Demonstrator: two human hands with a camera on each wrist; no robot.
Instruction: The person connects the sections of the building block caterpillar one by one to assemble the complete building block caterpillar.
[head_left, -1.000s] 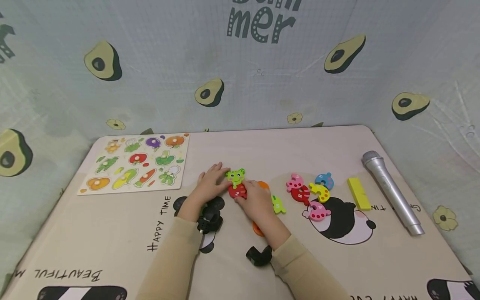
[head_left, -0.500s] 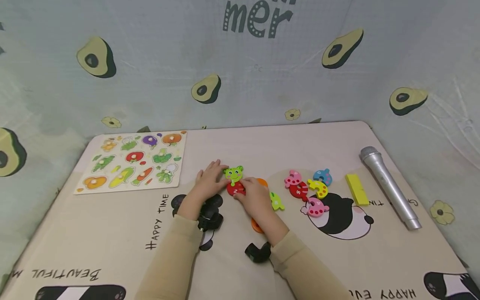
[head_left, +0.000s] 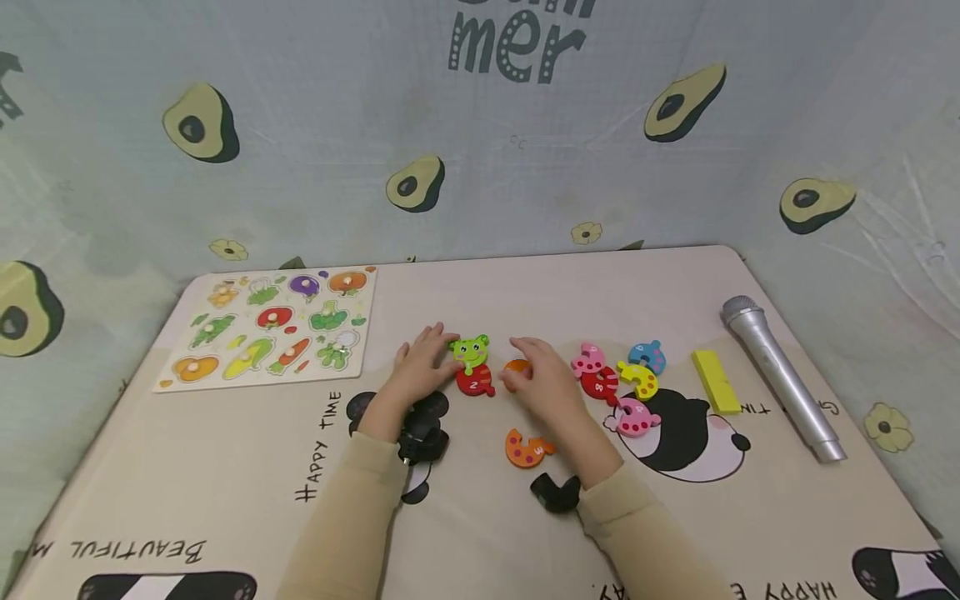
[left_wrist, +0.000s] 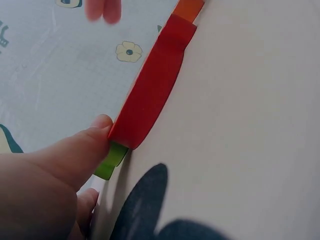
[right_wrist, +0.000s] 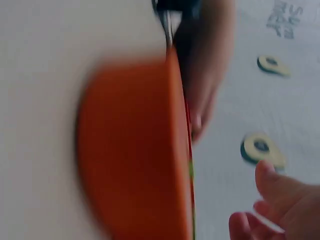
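In the head view a green frog-head puzzle piece [head_left: 471, 353] is joined to a red piece marked 2 [head_left: 475, 381]. My left hand [head_left: 417, 372] holds the frog head's left side between index finger and thumb. In the left wrist view its thumb rests where the green piece meets the red piece [left_wrist: 152, 85]. My right hand [head_left: 551, 382] is just right of this pair, thumb and index finger spread apart. A round orange piece [head_left: 518, 373] shows beside the right thumb, partly covered by it. Below lies an orange piece marked 3 [head_left: 527, 448], large and blurred in the right wrist view.
Right of my right hand lie pink [head_left: 634, 417], red [head_left: 600, 384], yellow [head_left: 640, 381] and blue [head_left: 648, 357] pieces. Further right are a yellow block [head_left: 716, 382] and a silver microphone [head_left: 783, 379]. A vegetable puzzle board [head_left: 258, 385] is at the back left.
My right hand has let go of the red piece and moved right, uncovering the orange piece marked 3 and covering a light green one. My left hand stays at the frog head.
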